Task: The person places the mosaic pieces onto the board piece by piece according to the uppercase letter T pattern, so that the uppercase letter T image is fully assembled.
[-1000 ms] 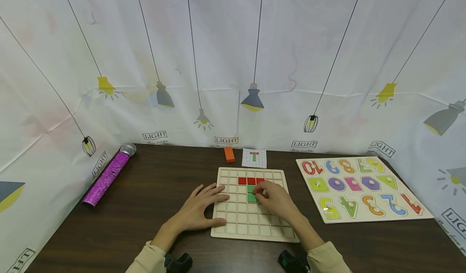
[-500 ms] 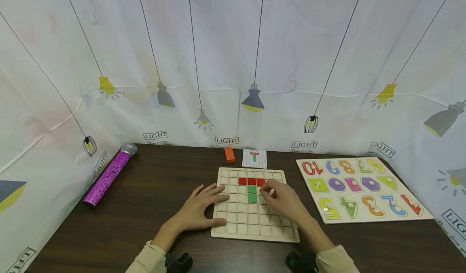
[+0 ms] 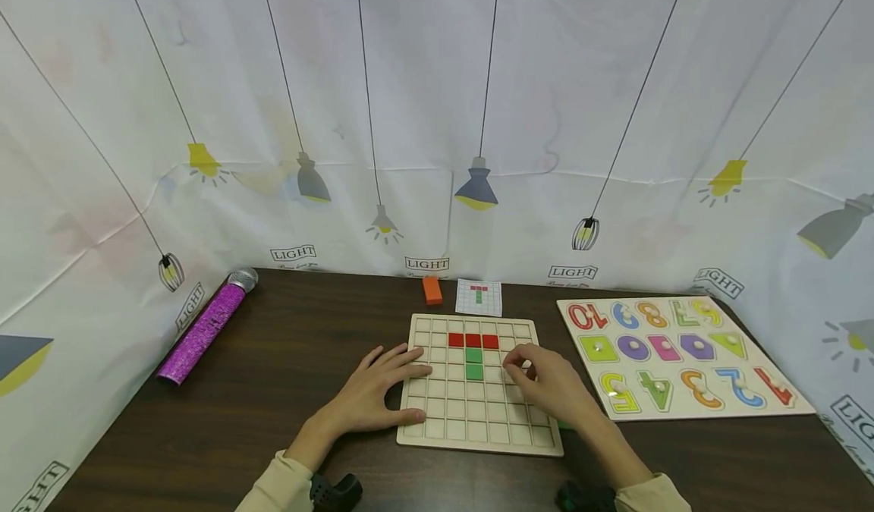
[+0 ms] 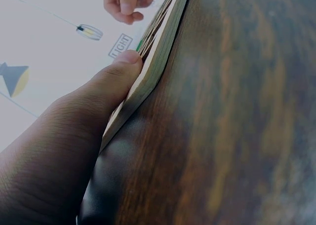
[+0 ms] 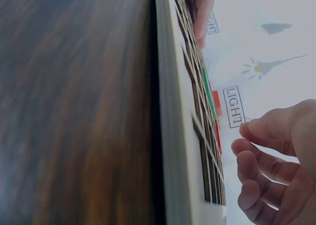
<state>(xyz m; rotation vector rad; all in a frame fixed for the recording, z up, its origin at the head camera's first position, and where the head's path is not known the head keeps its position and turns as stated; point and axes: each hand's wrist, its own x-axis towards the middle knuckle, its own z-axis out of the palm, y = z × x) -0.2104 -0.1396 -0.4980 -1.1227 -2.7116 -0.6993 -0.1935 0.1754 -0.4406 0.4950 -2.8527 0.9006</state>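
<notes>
A wooden grid board [image 3: 454,428] lies on the table in the head view. Three red square tiles [image 3: 473,340] form a row near its top, and two green square tiles [image 3: 474,372] run down from the middle one. My left hand [image 3: 375,392] rests with spread fingers on the board's left edge; its thumb [image 4: 127,59] shows at the rim in the left wrist view. Over the right side of the board is my right hand [image 3: 549,381], fingers loosely bent. In the right wrist view nothing shows between its thumb and fingertips [image 5: 247,158].
Behind the board are an orange block [image 3: 432,290] and a pattern card [image 3: 479,297] with a red and green T. A number and shape puzzle [image 3: 672,356] lies at right, a purple microphone [image 3: 205,330] at left. Something green [image 3: 564,425] peeks out beside my right wrist.
My right hand has moved right, away from the green tiles, uncovering them and the right end of the red row. My left hand stays on the board's edge.
</notes>
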